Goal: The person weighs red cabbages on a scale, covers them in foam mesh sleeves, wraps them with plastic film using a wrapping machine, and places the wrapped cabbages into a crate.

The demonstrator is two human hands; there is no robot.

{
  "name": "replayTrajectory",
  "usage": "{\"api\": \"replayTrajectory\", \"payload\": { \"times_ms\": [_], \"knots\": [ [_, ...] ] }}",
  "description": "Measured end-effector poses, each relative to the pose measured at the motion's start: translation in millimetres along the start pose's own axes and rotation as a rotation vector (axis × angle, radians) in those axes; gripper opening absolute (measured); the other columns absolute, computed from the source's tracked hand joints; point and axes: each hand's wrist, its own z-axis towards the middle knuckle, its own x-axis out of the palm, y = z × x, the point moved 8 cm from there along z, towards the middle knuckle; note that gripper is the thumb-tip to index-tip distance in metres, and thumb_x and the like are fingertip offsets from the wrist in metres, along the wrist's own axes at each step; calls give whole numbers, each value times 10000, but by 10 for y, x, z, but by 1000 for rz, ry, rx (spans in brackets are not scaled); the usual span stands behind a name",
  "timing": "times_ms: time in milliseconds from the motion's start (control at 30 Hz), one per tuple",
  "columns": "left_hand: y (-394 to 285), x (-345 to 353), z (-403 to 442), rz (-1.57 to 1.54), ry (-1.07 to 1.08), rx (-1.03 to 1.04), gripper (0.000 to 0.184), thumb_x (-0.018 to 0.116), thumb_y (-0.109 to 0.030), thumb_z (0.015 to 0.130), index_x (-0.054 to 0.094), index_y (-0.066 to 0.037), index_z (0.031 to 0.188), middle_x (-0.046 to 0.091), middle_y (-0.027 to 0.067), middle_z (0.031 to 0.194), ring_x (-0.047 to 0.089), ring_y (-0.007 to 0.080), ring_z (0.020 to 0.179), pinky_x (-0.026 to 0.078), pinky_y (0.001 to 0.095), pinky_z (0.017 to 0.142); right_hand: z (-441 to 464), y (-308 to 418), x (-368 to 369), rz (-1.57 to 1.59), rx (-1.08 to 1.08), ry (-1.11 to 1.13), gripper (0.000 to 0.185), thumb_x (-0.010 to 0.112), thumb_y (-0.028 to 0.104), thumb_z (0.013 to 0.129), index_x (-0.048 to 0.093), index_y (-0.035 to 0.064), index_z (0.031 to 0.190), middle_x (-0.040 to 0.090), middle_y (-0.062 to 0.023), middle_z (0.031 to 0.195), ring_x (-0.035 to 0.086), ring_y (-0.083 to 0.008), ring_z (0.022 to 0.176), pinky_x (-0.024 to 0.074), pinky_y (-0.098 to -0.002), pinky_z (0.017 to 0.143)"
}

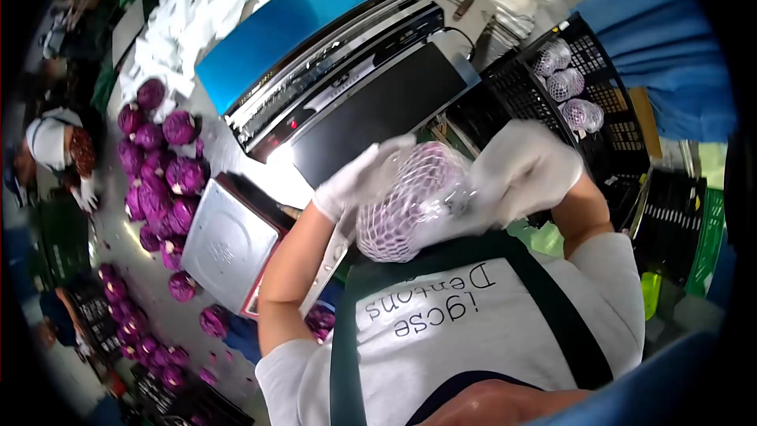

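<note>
In front of my chest is a purple cabbage (394,217) in a white foam net and clear plastic wrap. My left hand (359,181), in a white glove, lies against its upper side with the fingers around it. On the other side, my right hand (528,173), also gloved and blurred by motion, is at the loose end of the wrap; its fingers are smeared. Beyond them stands a wrapping machine (378,102) with a black plate and a blue top. A scale with a metal plate (229,244) is beside my forearm.
Bare purple cabbages (158,189) lie on the metal table at the left. A black crate (615,87) at the upper right holds several netted cabbages (582,114). White scraps (189,16) lie behind the loose cabbages. Another person (59,138) is at the far left.
</note>
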Motion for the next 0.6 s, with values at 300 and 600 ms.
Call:
{"api": "replayTrajectory", "payload": {
  "times_ms": [300,600],
  "knots": [
    [411,271,-223,829,-20,-178,672,621,-220,907,308,15,1453,472,142,1383,480,191,1222,388,309,1048,668,-1538,-170,-666,249,-232,176,617,212,830,689,52,845,676,-142,794,645,-287,708,514,-381,660],
    [639,435,-524,626,-323,-581,519,504,-294,971,451,47,1358,584,130,1246,595,150,1064,471,273,933,-453,-2622,578,81,673,191,338,524,245,969,605,-54,1104,663,-106,1008,595,-189,909,467,-332,831]
  ]
}}
